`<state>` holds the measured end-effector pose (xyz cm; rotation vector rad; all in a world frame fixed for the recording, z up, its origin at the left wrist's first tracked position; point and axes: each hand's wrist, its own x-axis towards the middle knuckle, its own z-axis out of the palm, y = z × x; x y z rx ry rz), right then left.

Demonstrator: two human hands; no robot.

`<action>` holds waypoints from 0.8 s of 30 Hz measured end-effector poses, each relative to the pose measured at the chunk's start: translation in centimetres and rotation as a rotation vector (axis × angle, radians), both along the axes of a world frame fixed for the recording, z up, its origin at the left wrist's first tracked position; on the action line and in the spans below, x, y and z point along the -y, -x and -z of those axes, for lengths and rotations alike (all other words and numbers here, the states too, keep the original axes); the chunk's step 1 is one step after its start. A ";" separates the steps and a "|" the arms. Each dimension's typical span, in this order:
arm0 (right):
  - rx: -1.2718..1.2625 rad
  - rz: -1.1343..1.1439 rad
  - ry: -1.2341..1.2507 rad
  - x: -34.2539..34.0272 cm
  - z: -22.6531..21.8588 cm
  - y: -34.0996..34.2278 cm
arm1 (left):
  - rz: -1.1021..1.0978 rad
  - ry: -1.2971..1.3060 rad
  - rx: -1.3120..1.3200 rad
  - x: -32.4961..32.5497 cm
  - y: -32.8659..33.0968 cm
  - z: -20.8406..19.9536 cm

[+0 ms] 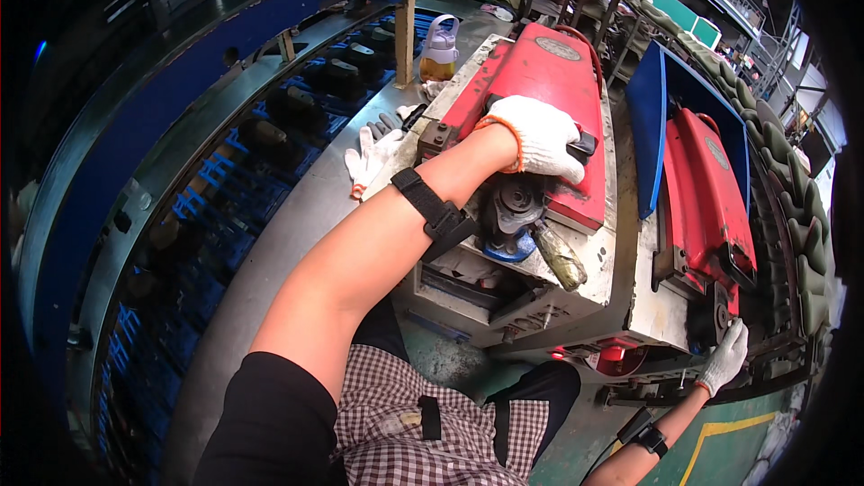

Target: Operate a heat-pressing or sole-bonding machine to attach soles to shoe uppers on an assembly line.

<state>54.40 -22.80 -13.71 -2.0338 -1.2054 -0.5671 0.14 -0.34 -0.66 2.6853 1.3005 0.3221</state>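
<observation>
My left hand (540, 137) wears a white knit glove with an orange cuff. Its fingers are wrapped round a black handle (584, 146) on the red cover (549, 67) of the nearer machine. Below that hand sit a dark round clamp part (517, 204), a blue base piece (510, 246) and a worn, tape-wrapped lever (560, 256). Far to the right, my right hand (725, 358), also gloved in white, has its fingers drawn together at the dark lower end (720, 310) of a second red machine (706, 189). What those fingers hold is hidden.
On the left runs a rack (270, 139) with dark shoe-shaped pieces behind a blue frame. Spare gloves (371, 157) and a lidded bottle (439, 49) rest on the metal ledge. A blue guard panel (648, 126) stands between the machines; a red button (613, 353) sits low in front.
</observation>
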 end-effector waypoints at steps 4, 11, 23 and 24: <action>-0.010 0.003 -0.004 -0.1 0.0 0.1 | 0.002 -0.003 0.001 0.1 0.1 -0.1; -0.003 0.010 0.004 0.1 -0.1 0.1 | 0.007 -0.008 0.017 -0.1 0.0 0.2; 0.008 0.031 0.039 0.0 -0.4 0.8 | 0.001 -0.018 0.014 0.0 0.1 0.1; 0.000 0.020 0.031 0.0 -0.3 0.7 | 0.001 -0.014 0.010 0.0 0.1 0.1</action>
